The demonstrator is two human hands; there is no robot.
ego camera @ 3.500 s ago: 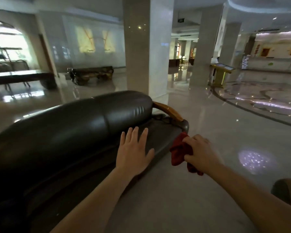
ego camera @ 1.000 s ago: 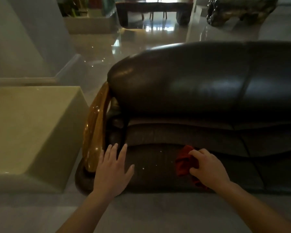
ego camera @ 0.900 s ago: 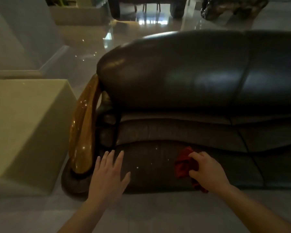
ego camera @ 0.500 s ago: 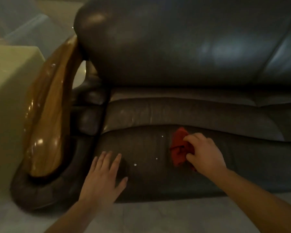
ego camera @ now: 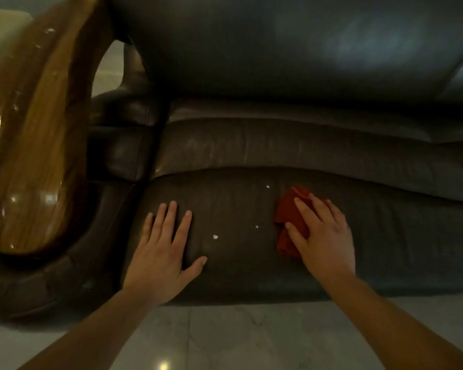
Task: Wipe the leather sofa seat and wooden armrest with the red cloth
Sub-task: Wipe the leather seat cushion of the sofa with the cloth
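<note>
Two bare hands rest on the front seat cushion of a dark brown leather sofa [ego camera: 238, 265], seen from above in dim light. The left hand [ego camera: 163, 252] lies flat on the leather near the left end of the cushion, palm down, its fingers straight and slightly spread, its thumb out to the side; it holds nothing. The right hand [ego camera: 324, 236] is well apart from it, further right on the same cushion, and presses down on a crumpled red cloth [ego camera: 289, 209]. Its fingers are stretched out across the top of the cloth and its thumb lies over the cloth's left edge, so the hand pins the cloth to the seat rather than bunching it in a fist. The cloth sticks out beyond the fingertips and below the thumb.

Three small white specks [ego camera: 215, 237] dot the leather between the two hands. To the left of the seat, a glossy, curved, golden-brown wooden armrest [ego camera: 32, 129] runs along the sofa's side, touched by neither hand. Behind the seat rises the padded dark leather backrest [ego camera: 251, 44]. Pale, polished marble floor tiles [ego camera: 225, 337] show below the sofa's front edge, under both forearms.
</note>
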